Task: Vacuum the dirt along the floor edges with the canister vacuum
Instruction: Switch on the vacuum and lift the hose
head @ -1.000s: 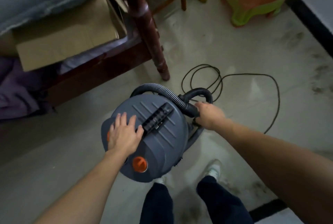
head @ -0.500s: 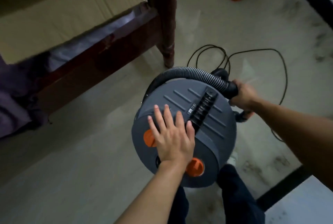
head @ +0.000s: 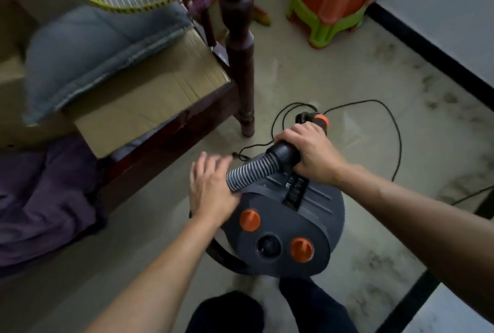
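Observation:
The grey canister vacuum (head: 302,223) with orange knobs stands on the floor just in front of my feet. My right hand (head: 311,153) grips the black hose handle, whose orange-ringed tip (head: 320,120) points away from me. The ribbed hose (head: 250,174) runs from that handle down to the left side of the canister. My left hand (head: 211,185) lies with straight fingers against the canister's upper left edge, touching the hose. Dark dirt smudges (head: 451,102) mark the floor along the black skirting at the right.
A dark wooden bed frame with a turned post (head: 240,65) stands at the left, with cardboard, a grey cushion and purple cloth on it. A black power cord (head: 385,118) loops on the floor beyond the vacuum. Stacked orange and green plastic stools (head: 328,3) stand at the back.
My right hand has lifted the hose handle over the top of the canister. My left hand slid from the lid's middle to its left edge. The canister has turned, its knobs now facing me.

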The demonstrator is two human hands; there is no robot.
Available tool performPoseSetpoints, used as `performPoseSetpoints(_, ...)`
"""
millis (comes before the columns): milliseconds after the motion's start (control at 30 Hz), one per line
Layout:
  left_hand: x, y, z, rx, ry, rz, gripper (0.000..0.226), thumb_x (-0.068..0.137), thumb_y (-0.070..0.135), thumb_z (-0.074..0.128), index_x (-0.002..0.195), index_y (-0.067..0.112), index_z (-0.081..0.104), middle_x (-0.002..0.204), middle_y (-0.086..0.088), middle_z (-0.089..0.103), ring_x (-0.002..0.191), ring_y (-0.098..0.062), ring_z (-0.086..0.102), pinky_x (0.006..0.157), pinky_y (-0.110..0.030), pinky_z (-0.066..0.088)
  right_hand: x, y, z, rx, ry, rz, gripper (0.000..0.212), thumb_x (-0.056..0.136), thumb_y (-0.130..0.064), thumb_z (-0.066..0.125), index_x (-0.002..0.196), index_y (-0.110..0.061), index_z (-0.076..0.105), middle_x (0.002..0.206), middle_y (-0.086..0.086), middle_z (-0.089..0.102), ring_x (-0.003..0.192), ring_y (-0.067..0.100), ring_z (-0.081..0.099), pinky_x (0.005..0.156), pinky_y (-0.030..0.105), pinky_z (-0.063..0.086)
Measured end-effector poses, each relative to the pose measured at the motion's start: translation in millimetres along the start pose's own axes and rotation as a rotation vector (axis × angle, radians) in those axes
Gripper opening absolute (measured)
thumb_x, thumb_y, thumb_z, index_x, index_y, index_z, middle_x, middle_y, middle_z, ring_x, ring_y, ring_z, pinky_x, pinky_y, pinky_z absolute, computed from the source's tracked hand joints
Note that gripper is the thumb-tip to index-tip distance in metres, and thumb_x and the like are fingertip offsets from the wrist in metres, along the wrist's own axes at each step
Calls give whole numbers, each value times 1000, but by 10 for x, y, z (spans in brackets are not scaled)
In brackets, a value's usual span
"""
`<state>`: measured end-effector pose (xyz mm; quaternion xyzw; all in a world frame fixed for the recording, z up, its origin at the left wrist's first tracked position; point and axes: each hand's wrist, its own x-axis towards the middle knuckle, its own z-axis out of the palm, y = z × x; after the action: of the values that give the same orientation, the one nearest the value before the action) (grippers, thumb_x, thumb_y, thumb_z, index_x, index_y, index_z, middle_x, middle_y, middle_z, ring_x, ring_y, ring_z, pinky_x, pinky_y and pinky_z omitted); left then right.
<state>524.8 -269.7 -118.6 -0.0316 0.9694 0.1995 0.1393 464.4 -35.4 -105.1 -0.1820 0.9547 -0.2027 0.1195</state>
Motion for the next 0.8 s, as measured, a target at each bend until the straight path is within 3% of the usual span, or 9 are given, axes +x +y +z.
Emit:
performPoseSetpoints(67, -37, -94, -164, -153, -85, -4, 31, 69, 25, 73, 96, 27, 58, 89, -1, 66, 92, -28, 63, 75, -39, 51, 4, -252, -8, 84, 167, 51, 59, 62, -8, 58, 119, -21, 59, 113, 7, 57, 115, 30, 47, 105, 43, 33)
performPoseSetpoints(133, -175, -152, -255, -322, -102, -40, 24, 68, 18, 71, 85, 23, 55, 67, 1, 61, 67, -22, 62, 56, -36, 48, 27, -458, 60, 312, 329, 296, 59, 69, 1, 58, 124, -19, 58, 129, 7, 52, 127, 27, 43, 110, 39, 34)
performPoseSetpoints(200, -346, -226, -292, -410, -101, -23, 23, 66, 16, 70, 83, 22, 55, 63, 1, 59, 62, -21, 60, 54, -37, 47, 74, -674, 59, 756, 388, 677, 51, 84, -9, 63, 133, -17, 52, 135, 8, 49, 125, 25, 49, 109, 41, 40)
performPoseSetpoints(267, -494, -360, -241, -460, -119, 7, 25, 65, 19, 69, 88, 21, 59, 67, -1, 63, 66, -24, 63, 57, -39, 49, 138, -924, 12, 1420, 335, 991, 48, 95, -41, 56, 134, -14, 47, 129, 17, 54, 115, 31, 59, 99, 49, 49)
performPoseSetpoints(333, -619, -549, -194, -485, -170, 38, 35, 64, 25, 67, 98, 20, 62, 75, -3, 69, 74, -26, 66, 62, -39, 51, 164, -1120, 3, 1742, 233, 1050, 60, 92, -62, 48, 128, -14, 45, 117, 20, 59, 106, 34, 64, 93, 50, 52)
performPoseSetpoints(433, -789, -870, -171, -466, -292, 121, 36, 65, 31, 68, 96, 17, 60, 76, -5, 68, 75, -26, 65, 63, -38, 49, 92, -1374, 181, 1656, 156, 1063, 64, 82, -59, 65, 127, -16, 47, 110, 15, 66, 96, 26, 67, 90, 44, 55)
performPoseSetpoints(533, -966, -1070, -227, -456, -329, 227, 26, 68, 24, 64, 90, 15, 57, 70, -5, 63, 70, -27, 61, 58, -34, 42, -103, -1569, 319, 1581, 89, 1080, 46, 80, -50, 72, 108, -15, 60, 98, 9, 70, 85, 22, 67, 81, 35, 55)
performPoseSetpoints(633, -1161, -1005, -255, -453, -433, 330, 23, 69, 18, 65, 83, 17, 47, 63, 6, 50, 66, -22, 54, 56, -27, 33, -379, -1683, 318, 1600, 91, 1093, 40, 74, -39, 80, 99, -11, 65, 91, 12, 68, 82, 27, 63, 87, 43, 53)
performPoseSetpoints(800, -1232, -723, -203, 104, -732, 716, 47, 72, 44, 73, 105, 19, 49, 108, -1, 56, 103, -23, 53, 86, -39, 44, -1072, -1713, 114, 1179, 353, 1129, 13, 74, -6, 72, 79, -9, 60, 68, 13, 62, 58, 26, 59, 54, 30, 52)
